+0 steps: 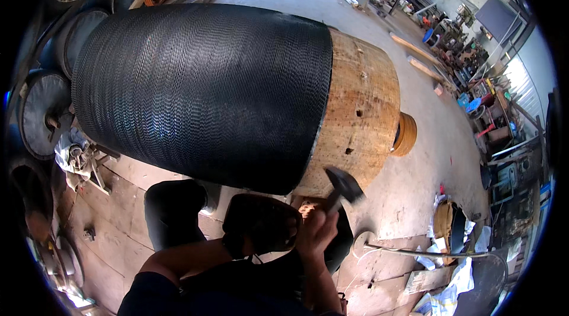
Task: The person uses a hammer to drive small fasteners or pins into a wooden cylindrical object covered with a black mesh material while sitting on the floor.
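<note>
Right hand closed round a hammer, which we see slightly blurred, its head over the pale wooden end of the big drum; we cannot tell whether they touch. Left forearm reaches in to a dark shape above the lap; the left hand is too dark there for us to tell its grip. Drum lies on its side just ahead of us, black ribbed winding round most of it. Rust-brown hub at its right end.
</note>
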Tool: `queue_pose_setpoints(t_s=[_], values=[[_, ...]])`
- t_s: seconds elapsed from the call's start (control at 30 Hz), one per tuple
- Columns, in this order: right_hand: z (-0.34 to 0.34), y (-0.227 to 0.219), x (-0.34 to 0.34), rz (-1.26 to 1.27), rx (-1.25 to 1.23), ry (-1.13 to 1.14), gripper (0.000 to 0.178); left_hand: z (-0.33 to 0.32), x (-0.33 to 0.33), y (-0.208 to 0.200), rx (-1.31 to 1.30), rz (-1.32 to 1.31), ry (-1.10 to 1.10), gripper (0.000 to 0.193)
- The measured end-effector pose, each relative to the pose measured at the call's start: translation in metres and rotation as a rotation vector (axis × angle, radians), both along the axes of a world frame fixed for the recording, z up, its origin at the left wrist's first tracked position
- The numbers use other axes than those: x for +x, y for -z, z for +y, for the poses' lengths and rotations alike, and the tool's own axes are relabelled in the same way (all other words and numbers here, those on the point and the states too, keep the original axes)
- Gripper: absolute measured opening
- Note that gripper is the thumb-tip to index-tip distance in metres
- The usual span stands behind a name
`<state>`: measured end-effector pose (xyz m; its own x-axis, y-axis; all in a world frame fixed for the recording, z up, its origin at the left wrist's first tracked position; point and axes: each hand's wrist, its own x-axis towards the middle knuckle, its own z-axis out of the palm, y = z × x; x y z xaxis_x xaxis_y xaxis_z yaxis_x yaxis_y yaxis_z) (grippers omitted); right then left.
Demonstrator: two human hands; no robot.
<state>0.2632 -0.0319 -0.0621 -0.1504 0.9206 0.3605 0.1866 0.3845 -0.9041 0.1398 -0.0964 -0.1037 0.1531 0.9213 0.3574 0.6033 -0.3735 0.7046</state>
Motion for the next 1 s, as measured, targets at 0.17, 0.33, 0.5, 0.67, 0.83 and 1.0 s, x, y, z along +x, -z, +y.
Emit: queue_pose_setpoints(t_s=[0.17, 0.33, 0.5, 0.67, 0.83, 1.0], values=[[0.017, 0.026, -0.001, -0.228, 0.086, 0.097, 0.020, 0.002, 0.001, 0.001, 0.095, 0.030, -0.054, 0.023], [0.001, 0.018, 0.011, -0.129, 0.093, 0.154, 0.024, 0.008, -0.028, -0.027, 0.126, 0.077, -0.115, 0.027], [0.020, 0.025, 0.010, -0.504, 0.291, 0.111, 0.028, 0.049, -0.070, -0.054, 0.603, 0.142, -0.420, 0.041], [-0.001, 0.023, 0.020, -0.357, 0.227, 0.125, 0.022, 0.091, -0.117, -0.075, 0.806, 0.298, -0.505, 0.041], [0.017, 0.039, 0.019, -0.477, 0.071, 0.181, 0.026, 0.097, -0.128, -0.098, 0.803, 0.479, -0.548, 0.036], [0.012, 0.014, 0.008, -0.264, 0.193, 0.123, 0.022, 0.103, -0.133, -0.098, 0.832, 0.506, -0.525, 0.039]])
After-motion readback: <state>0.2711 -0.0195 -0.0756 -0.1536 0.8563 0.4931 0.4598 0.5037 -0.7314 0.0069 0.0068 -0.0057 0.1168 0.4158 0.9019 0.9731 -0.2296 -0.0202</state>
